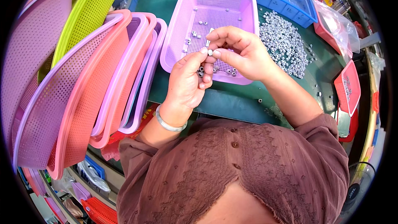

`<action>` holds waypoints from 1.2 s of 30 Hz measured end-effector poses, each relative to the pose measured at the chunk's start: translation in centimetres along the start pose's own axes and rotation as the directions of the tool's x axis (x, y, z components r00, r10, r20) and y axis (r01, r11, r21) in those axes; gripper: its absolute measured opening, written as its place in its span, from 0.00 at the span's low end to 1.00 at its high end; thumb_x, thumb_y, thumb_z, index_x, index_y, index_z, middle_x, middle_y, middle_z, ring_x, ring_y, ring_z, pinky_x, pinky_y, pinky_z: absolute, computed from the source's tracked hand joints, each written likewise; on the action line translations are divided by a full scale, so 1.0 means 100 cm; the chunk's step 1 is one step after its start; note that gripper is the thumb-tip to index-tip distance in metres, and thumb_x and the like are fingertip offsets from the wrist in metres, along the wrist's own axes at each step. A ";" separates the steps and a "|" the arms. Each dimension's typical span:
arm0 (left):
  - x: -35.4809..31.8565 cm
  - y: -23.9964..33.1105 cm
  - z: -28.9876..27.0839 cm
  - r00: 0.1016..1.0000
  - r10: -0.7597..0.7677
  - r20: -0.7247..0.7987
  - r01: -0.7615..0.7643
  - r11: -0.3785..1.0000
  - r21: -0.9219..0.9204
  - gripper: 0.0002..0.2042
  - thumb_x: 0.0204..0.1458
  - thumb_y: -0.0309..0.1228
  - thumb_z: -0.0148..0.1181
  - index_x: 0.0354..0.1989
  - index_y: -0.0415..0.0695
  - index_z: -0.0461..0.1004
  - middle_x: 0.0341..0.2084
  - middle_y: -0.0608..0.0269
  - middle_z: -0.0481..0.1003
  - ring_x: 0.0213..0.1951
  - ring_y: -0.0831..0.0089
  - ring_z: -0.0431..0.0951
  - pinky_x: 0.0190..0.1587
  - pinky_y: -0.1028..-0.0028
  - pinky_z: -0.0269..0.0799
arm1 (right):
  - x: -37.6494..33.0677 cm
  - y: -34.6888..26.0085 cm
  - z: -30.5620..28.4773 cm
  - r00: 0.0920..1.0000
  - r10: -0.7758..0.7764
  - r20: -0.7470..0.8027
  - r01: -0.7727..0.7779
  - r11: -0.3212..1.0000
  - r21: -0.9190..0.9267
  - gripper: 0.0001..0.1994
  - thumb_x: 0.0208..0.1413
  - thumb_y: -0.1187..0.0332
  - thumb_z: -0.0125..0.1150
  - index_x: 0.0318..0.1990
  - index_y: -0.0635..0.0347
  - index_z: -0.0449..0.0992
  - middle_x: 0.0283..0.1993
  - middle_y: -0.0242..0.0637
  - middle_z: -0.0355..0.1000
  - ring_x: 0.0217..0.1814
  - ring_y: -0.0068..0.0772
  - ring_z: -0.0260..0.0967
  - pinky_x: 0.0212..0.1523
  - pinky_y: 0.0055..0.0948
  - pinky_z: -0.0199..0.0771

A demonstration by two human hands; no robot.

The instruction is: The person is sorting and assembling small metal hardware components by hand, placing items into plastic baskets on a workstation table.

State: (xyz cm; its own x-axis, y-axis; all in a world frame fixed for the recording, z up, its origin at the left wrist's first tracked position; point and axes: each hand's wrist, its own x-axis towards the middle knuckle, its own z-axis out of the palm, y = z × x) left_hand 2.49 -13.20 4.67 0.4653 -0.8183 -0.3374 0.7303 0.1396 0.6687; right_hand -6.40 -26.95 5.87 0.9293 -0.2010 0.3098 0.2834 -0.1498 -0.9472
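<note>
The left hand and right hand meet over the near part of a lilac basket, thumbs and fingertips pinching one small grey piece between them, while a few more pieces seem tucked against the left hand's curled fingers. It looks metallic, so it is probably light, rigid and sturdy but slippery, best gripped by its rounded sides with thumb and fingertip. Similar pieces lie scattered in the basket, and a heap covers the green desk to its right.
</note>
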 end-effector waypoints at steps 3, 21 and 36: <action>0.001 0.000 -0.001 1.000 0.006 0.017 -0.006 1.000 0.001 0.10 0.51 0.34 0.53 0.26 0.40 0.72 0.15 0.67 0.67 0.14 0.82 0.64 0.13 0.86 0.54 | 0.001 -0.001 0.001 1.000 0.006 -0.001 -0.006 1.000 0.003 0.13 0.52 0.79 0.50 0.46 0.68 0.65 0.36 0.37 0.70 0.38 0.23 0.68 0.41 0.23 0.69; -0.001 -0.008 -0.002 0.987 0.144 0.065 -0.146 0.989 0.020 0.05 0.51 0.27 0.53 0.34 0.39 0.71 0.20 0.65 0.68 0.18 0.82 0.65 0.17 0.86 0.56 | 0.000 -0.001 -0.003 0.994 -0.103 -0.041 0.090 0.968 -0.235 0.17 0.47 0.83 0.52 0.47 0.66 0.67 0.37 0.36 0.71 0.41 0.23 0.68 0.43 0.23 0.68; -0.001 -0.016 -0.001 0.933 0.349 0.091 -0.359 0.923 0.137 0.09 0.49 0.22 0.54 0.39 0.38 0.72 0.21 0.67 0.70 0.19 0.86 0.64 0.19 0.87 0.58 | -0.002 0.003 0.001 0.987 -0.140 -0.076 0.133 0.987 -0.089 0.22 0.45 0.83 0.54 0.51 0.65 0.63 0.38 0.35 0.68 0.39 0.22 0.65 0.42 0.22 0.67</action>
State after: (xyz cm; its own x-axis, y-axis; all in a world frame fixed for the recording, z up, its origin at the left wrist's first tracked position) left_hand 1.37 -13.31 3.59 0.6435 -0.7651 -0.0210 0.4389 0.3465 0.8291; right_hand -6.44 -26.91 5.52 0.8600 -0.2506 0.4446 0.3824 -0.2607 -0.8865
